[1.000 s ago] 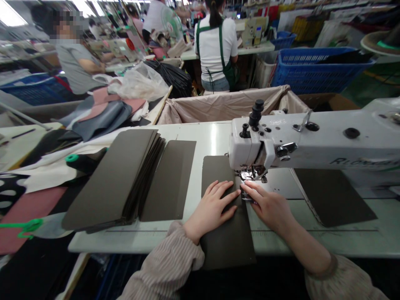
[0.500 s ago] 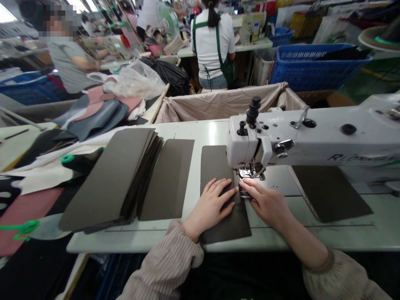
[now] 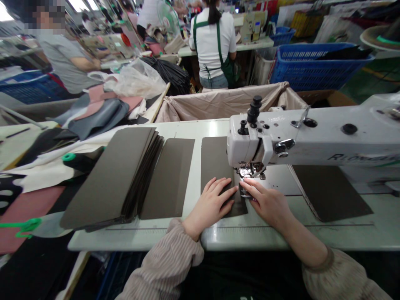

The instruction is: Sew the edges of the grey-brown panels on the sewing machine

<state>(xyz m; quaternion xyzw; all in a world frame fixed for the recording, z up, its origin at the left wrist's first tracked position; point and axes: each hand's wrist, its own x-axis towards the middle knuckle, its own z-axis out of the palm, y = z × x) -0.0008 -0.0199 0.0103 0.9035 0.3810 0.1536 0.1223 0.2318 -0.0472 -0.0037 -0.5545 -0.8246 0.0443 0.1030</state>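
Note:
A dark grey-brown flat panel [image 3: 214, 155] lies on the sewing table, its right edge under the presser foot [image 3: 246, 171] of a white sewing machine [image 3: 300, 131]. My left hand [image 3: 213, 202] rests flat on this panel with fingers spread. At the panel's right edge, just in front of the presser foot, my right hand [image 3: 267, 205] has its fingers stretched out beside a small metal guide [image 3: 245, 193]. Whether its fingertips touch the panel I cannot tell. Left of my hands are a single similar panel [image 3: 170, 179] and a leaning stack of panels [image 3: 109, 175].
Another dark panel [image 3: 333, 193] lies right of the needle area. A black thread cone [image 3: 81, 161] and fabric pieces [image 3: 40, 177] lie at the left. Behind the table stands a cloth-lined bin [image 3: 218, 104]; a blue crate [image 3: 318, 66] and co-workers are farther back.
The panel under my left hand has slid away from me, past the presser foot; its near edge is now farther from the table's front edge. Both hands stay nearly in place.

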